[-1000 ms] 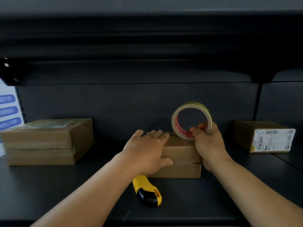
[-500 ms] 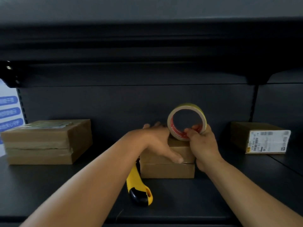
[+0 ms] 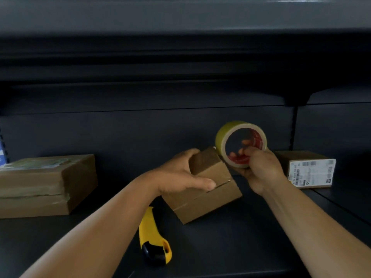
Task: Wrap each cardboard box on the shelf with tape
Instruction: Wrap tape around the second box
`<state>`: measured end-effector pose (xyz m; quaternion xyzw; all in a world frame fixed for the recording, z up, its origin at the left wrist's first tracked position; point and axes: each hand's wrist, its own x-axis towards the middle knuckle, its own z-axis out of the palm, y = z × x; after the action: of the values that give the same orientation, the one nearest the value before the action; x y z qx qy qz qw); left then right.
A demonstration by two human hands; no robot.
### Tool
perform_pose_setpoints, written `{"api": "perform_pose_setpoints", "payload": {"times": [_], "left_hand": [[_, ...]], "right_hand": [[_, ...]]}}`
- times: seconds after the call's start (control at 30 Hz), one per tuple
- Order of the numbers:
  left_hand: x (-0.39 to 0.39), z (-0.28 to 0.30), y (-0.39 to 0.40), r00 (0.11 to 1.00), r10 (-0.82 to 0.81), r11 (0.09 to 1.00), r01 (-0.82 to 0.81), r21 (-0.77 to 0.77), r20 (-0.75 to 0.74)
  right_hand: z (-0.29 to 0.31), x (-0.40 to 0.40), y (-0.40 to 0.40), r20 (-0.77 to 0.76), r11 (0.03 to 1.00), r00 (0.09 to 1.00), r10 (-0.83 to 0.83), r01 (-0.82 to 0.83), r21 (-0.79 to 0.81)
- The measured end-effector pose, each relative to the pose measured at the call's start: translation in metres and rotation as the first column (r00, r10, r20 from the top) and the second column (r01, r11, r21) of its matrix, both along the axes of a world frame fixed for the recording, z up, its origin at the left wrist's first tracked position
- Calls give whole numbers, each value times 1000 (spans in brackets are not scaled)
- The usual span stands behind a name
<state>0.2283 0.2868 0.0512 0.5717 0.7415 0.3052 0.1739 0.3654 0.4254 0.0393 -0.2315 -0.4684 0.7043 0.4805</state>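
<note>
While my left hand (image 3: pixel 180 177) grips the small brown cardboard box (image 3: pixel 208 189) tilted mid-shelf, its seam running left-to-right, my right hand (image 3: pixel 261 169) pinches the yellowish tape roll (image 3: pixel 239 143) touching its far right corner.

Both forearms bare to the frame edge, no sleeves in view. Left hand (image 3: pixel 178 177) and right hand (image 3: pixel 263 169) ungloved.

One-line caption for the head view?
Left hand grips a small cardboard box on the shelf while right hand holds the tape roll against it.
</note>
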Motion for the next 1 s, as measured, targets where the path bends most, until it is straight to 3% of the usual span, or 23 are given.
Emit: {"api": "perform_pose_setpoints", "payload": {"times": [0.17, 0.27, 0.5, 0.63, 0.8, 0.9, 1.0], "left_hand": [[-3, -14, 4, 984, -4, 984, -28, 178, 177], [-11, -23, 1, 973, -25, 978, -24, 207, 228], [-15, -41, -2, 920, -70, 978, -13, 210, 386], [-20, -30, -12, 963, -42, 995, 15, 102, 266], [-17, 14, -11, 990, 27, 987, -48, 153, 138], [-10, 38, -4, 998, -45, 997, 42, -65, -46], [-14, 39, 1, 993, -49, 986, 31, -166, -107]], "right_hand": [[3, 9, 11, 49, 988, 990, -132, 128, 82], [1, 13, 13, 89, 979, 981, -171, 159, 130], [2, -14, -8, 139, 994, 987, 81, -90, 61], [1, -29, -17, 148, 994, 987, 67, -78, 75], [11, -36, -21, 247, 979, 968, 31, -79, 186], [16, -39, -25, 297, 968, 954, 30, -102, 229], [16, -38, -26, 324, 959, 946, 21, -110, 260]]}}
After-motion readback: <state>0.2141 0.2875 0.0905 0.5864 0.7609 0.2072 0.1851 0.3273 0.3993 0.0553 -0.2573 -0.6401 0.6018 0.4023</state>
